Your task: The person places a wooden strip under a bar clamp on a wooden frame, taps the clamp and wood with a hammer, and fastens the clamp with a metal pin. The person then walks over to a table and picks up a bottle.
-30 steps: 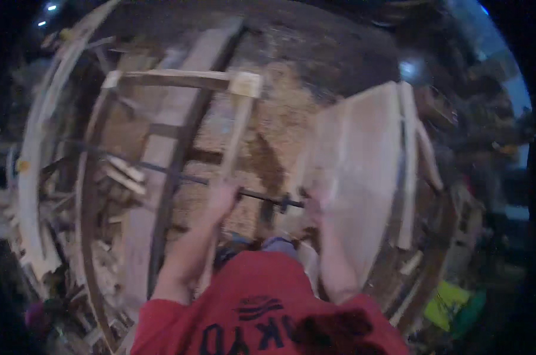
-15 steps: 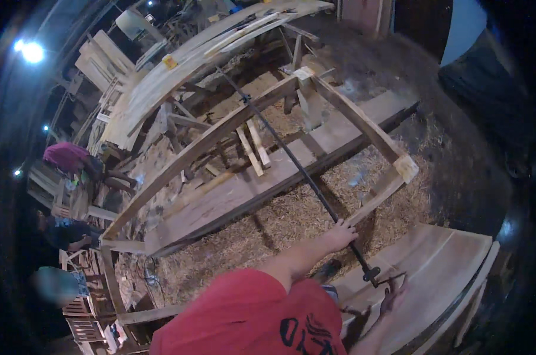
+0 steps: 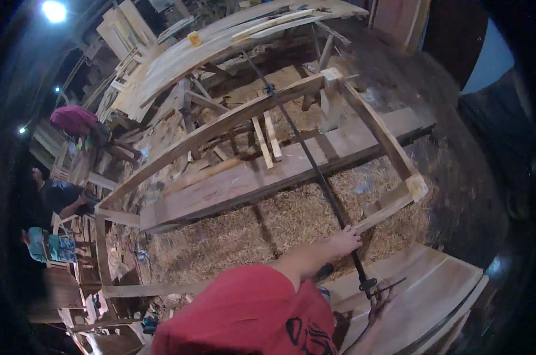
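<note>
A long dark bar clamp (image 3: 308, 155) lies across a pale wooden frame (image 3: 203, 137), from its far rail to its near rail. The clamp's far jaw (image 3: 269, 89) sits at the far rail. My left hand (image 3: 343, 241) is closed round the bar beside the near rail, its fingers partly over the far side. At the clamp's near end, my right hand (image 3: 379, 309) is closed at the thin crosswise handle (image 3: 394, 284), just below the screw head (image 3: 368, 284). Its fingers are dim and partly hidden.
A thick plank (image 3: 238, 195) runs beneath the frame over wood shavings (image 3: 220, 236). Wide boards (image 3: 410, 284) stand at my lower right. A long workbench top (image 3: 179, 65) holds boards and a yellow container (image 3: 194, 39). Several people are at the left, one in pink (image 3: 73, 120).
The view has turned and shifted, so the frame appears moved. My right hand and the clamp handle have changed angle; the handle now points out to the right. My left hand stays on the bar.
</note>
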### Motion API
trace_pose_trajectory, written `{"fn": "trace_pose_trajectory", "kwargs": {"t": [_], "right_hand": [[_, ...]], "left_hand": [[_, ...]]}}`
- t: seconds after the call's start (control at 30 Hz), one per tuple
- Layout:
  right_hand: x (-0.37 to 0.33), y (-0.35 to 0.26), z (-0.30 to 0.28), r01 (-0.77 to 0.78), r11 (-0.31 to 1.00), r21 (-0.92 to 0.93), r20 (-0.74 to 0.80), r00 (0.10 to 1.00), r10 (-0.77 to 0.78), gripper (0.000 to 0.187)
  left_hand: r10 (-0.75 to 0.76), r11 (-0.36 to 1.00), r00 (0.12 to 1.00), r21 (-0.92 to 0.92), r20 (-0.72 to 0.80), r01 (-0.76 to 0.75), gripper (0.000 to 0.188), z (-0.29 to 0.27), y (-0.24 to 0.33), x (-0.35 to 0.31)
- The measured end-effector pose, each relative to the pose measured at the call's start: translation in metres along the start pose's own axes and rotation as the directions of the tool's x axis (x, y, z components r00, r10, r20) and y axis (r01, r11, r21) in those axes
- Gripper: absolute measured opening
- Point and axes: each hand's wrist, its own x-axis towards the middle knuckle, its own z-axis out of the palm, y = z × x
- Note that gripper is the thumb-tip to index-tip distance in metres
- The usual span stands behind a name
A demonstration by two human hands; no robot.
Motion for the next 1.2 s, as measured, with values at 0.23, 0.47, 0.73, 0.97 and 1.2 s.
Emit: {"fn": "trace_pose_trajectory", "kwargs": {"t": [0.23, 0.47, 0.73, 0.97, 1.2], "right_hand": [[-0.040, 0.011, 0.015, -0.153, 0.987, 0.055, -0.229, 0.960, 0.162, 0.065], [0.007, 0.036, 0.004, -0.204, 0.976, 0.069, -0.153, 0.965, 0.213, 0.058], [-0.008, 0.089, 0.010, -0.303, 0.946, 0.117, -0.149, 0.936, 0.318, 0.055], [-0.069, 0.089, 0.038, -0.428, 0.843, 0.326, -0.158, 0.854, 0.495, 0.067], [-0.060, -0.002, 0.074, 0.035, 0.998, 0.052, -0.418, 0.908, -0.011, 0.038]], "left_hand": [[-0.002, 1.000, 0.996, 0.024, -0.094, 0.004, 0.021, 0.011, -0.007, -0.006], [-0.031, 0.999, 0.998, 0.030, -0.055, 0.033, 0.024, 0.011, -0.002, -0.005], [-0.021, 0.999, 0.999, 0.045, -0.031, 0.023, 0.022, -0.001, -0.004, -0.004], [0.072, 0.997, 0.997, 0.023, -0.005, -0.072, 0.033, -0.023, 0.006, 0.004], [0.056, 0.998, 0.997, 0.039, 0.051, -0.058, 0.032, -0.022, 0.007, 0.002]]}}
